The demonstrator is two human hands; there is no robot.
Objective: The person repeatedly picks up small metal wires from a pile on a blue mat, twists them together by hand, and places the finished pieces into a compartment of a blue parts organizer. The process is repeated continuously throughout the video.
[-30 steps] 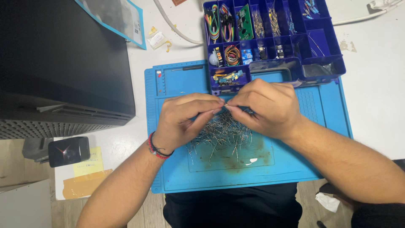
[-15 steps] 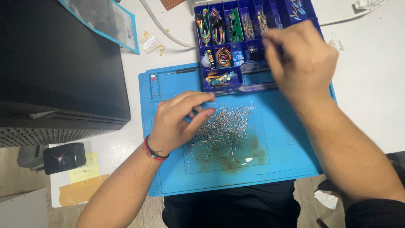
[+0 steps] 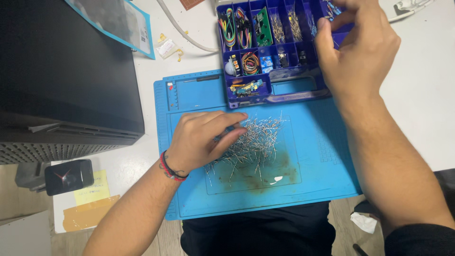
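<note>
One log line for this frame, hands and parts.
left hand: on wire pile | right hand: over parts box | mat: under both

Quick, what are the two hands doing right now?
Left hand: open, fingers flat on the pile of small wire-legged parts.
Right hand: fingers pinched over the blue compartment box; what it holds cannot be told.
</note>
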